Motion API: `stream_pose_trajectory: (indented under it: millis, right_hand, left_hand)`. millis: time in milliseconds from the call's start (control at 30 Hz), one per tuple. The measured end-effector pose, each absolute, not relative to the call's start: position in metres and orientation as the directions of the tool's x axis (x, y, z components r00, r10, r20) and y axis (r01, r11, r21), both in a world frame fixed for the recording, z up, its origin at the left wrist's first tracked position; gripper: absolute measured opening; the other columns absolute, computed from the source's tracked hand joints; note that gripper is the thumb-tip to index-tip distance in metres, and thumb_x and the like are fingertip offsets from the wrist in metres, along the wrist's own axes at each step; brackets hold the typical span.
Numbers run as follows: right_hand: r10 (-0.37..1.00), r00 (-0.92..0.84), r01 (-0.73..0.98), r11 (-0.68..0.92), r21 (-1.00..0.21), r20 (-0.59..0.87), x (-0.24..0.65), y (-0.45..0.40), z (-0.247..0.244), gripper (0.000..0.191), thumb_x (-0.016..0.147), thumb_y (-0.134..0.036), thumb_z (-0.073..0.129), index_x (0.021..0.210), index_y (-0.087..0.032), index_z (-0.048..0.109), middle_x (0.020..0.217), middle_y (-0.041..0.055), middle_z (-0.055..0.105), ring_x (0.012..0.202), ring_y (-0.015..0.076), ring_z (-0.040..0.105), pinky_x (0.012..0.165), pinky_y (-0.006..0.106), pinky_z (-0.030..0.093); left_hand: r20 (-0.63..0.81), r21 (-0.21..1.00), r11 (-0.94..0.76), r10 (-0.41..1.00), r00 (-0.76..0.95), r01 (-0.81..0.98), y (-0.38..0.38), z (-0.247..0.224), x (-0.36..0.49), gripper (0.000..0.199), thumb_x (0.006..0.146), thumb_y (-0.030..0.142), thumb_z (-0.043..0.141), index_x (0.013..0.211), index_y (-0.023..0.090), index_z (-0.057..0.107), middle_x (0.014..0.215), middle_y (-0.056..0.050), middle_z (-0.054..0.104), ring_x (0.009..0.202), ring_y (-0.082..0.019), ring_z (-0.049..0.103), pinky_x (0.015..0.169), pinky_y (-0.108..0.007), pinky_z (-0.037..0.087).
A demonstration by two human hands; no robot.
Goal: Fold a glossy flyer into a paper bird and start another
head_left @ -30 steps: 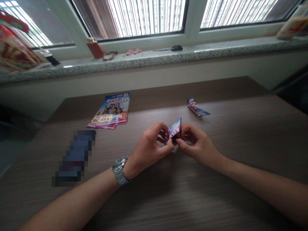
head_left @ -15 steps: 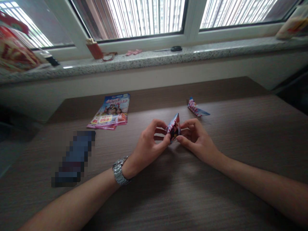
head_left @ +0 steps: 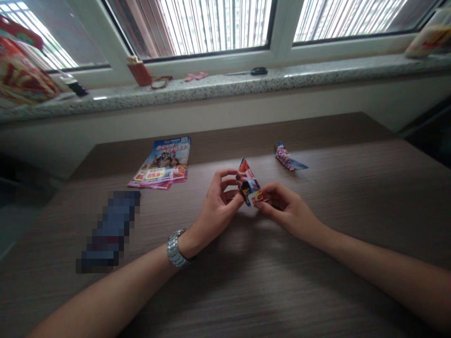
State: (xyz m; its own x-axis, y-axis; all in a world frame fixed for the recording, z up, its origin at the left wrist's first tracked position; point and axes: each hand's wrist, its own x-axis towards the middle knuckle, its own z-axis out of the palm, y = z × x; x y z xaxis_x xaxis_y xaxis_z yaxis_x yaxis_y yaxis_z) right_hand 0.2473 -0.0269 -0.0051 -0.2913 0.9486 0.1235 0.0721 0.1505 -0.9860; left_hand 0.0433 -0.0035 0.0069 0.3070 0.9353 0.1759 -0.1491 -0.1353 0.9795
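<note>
Though apart, both hands (head_left: 215, 204) (head_left: 291, 206) palm-inward

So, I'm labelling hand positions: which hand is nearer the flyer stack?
Left. The left hand is right of the flyer stack and closer to the camera; the right hand is farther right.

Daylight enters through the barred window (head_left: 218, 26) facing us, which glares nearly white, while the wall (head_left: 229, 110) below the speckled sill (head_left: 211, 88) lies in grey shade. A soft pale sheen crosses the dim tabletop (head_left: 352, 197), with diffuse shadow in the foreground and fine print on the folded paper (head_left: 247, 178) blurred. Wide-angle distortion bows and smears the outer margins; coarse pixel blocks mask the dark object (head_left: 112, 230) at left.
</note>
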Motion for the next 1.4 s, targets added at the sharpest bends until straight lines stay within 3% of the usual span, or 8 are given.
stream_pose_trajectory:
  millis: [167, 333, 467, 600, 767, 900, 1233, 1400]
  right_hand:
    - [0.943, -0.317, 0.056, 0.123, -0.991, 0.099, 0.248, -0.027, -0.004, 0.019, 0.093, -0.039, 0.070, 0.103, -0.024, 0.063, 0.088, 0.0008, 0.069, 0.077, 0.0158, 0.065, 0.068, 0.029, 0.053]
    - [0.961, -0.234, 0.155, 0.186, -0.970, 0.147, 0.253, -0.025, -0.005, 0.018, 0.093, -0.039, 0.070, 0.099, -0.023, 0.065, 0.082, 0.0002, 0.064, 0.071, 0.0154, 0.059, 0.061, 0.027, 0.047]
    - [0.949, -0.216, 0.281, 0.286, -0.916, 0.230, 0.260, -0.022, -0.005, 0.013, 0.095, -0.035, 0.066, 0.099, -0.023, 0.064, 0.092, 0.0026, 0.065, 0.081, 0.0184, 0.061, 0.068, 0.030, 0.049]
    - [0.904, -0.269, 0.384, 0.418, -0.823, 0.334, 0.264, -0.020, -0.003, 0.006, 0.097, -0.030, 0.063, 0.100, -0.024, 0.063, 0.098, 0.0050, 0.065, 0.090, 0.0213, 0.063, 0.075, 0.033, 0.051]
    - [0.861, -0.331, 0.431, 0.501, -0.750, 0.385, 0.266, -0.017, 0.000, 0.003, 0.097, -0.025, 0.061, 0.100, -0.025, 0.063, 0.099, 0.0063, 0.064, 0.089, 0.0212, 0.065, 0.072, 0.034, 0.055]
    - [0.840, -0.334, 0.445, 0.541, -0.713, 0.428, 0.268, -0.015, 0.003, 0.004, 0.098, -0.025, 0.060, 0.099, -0.025, 0.064, 0.100, 0.0067, 0.063, 0.084, 0.0194, 0.064, 0.067, 0.033, 0.055]
    - [0.851, -0.335, 0.473, 0.523, -0.709, 0.404, 0.274, -0.007, -0.002, 0.006, 0.097, -0.026, 0.061, 0.099, -0.024, 0.067, 0.101, 0.0069, 0.064, 0.083, 0.0201, 0.062, 0.068, 0.034, 0.051]
    - [0.864, -0.321, 0.466, 0.500, -0.730, 0.387, 0.275, -0.004, -0.003, 0.005, 0.097, -0.026, 0.062, 0.097, -0.023, 0.066, 0.100, 0.0068, 0.066, 0.093, 0.0226, 0.063, 0.078, 0.036, 0.051]
  left_hand:
    - [0.185, 0.980, -0.147, 0.927, 0.326, -0.137, -0.004, 0.004, 0.043, 0.049, 0.089, 0.014, 0.066, 0.130, 0.026, 0.042, 0.116, -0.004, 0.062, 0.095, -0.012, 0.069, 0.085, -0.024, 0.059]
    - [0.224, 0.975, -0.215, 0.919, 0.323, -0.066, -0.003, 0.006, 0.040, 0.050, 0.093, 0.018, 0.060, 0.137, 0.025, 0.038, 0.120, -0.007, 0.062, 0.101, -0.015, 0.069, 0.092, -0.031, 0.060]
    - [0.277, 0.960, -0.273, 0.911, 0.305, -0.056, -0.003, 0.011, 0.036, 0.050, 0.096, 0.019, 0.055, 0.141, 0.027, 0.036, 0.130, -0.010, 0.058, 0.109, -0.019, 0.068, 0.098, -0.039, 0.061]
    - [0.307, 0.950, -0.311, 0.915, 0.264, -0.025, -0.003, 0.014, 0.033, 0.048, 0.099, 0.027, 0.057, 0.144, 0.028, 0.040, 0.130, -0.008, 0.058, 0.111, -0.018, 0.066, 0.097, -0.038, 0.061]
    - [0.316, 0.936, -0.344, 0.913, 0.260, 0.071, -0.002, 0.012, 0.030, 0.025, 0.099, 0.030, 0.062, 0.123, 0.020, 0.059, 0.119, -0.007, 0.065, 0.107, -0.017, 0.068, 0.094, -0.030, 0.060]
    - [0.328, 0.909, -0.379, 0.907, 0.264, 0.172, 0.001, 0.013, 0.024, 0.015, 0.099, 0.029, 0.063, 0.108, 0.018, 0.064, 0.110, -0.005, 0.067, 0.100, -0.015, 0.069, 0.093, -0.030, 0.060]
    - [0.352, 0.807, -0.483, 0.856, 0.378, 0.342, 0.011, 0.008, 0.015, 0.011, 0.098, 0.027, 0.062, 0.102, 0.018, 0.066, 0.101, -0.006, 0.068, 0.092, -0.016, 0.068, 0.086, -0.028, 0.058]
    - [0.332, 0.793, -0.482, 0.855, 0.399, 0.372, 0.012, 0.008, 0.015, 0.011, 0.099, 0.027, 0.063, 0.102, 0.018, 0.067, 0.099, -0.006, 0.068, 0.092, -0.015, 0.066, 0.082, -0.027, 0.056]
